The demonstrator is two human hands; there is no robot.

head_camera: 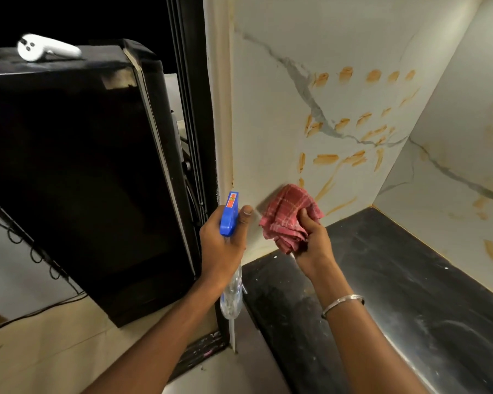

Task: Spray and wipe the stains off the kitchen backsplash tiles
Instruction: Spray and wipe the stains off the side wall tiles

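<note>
The white marbled backsplash tiles (271, 109) carry many orange-brown stains (326, 159) in rows across the middle and right. My left hand (224, 245) grips a spray bottle with a blue head (229, 214) and a clear body hanging below the fist, nozzle pointing up toward the wall. My right hand (310, 237) holds a bunched red checked cloth (289, 216), which sits against the lower part of the tile, just below the lowest stains.
A black stone countertop (382, 280) runs along the wall base, dusty and speckled. A second stained tile wall (453, 180) meets it at the right corner. To the left stands a tall black appliance (83, 166) with a white handheld device (44, 48) on top.
</note>
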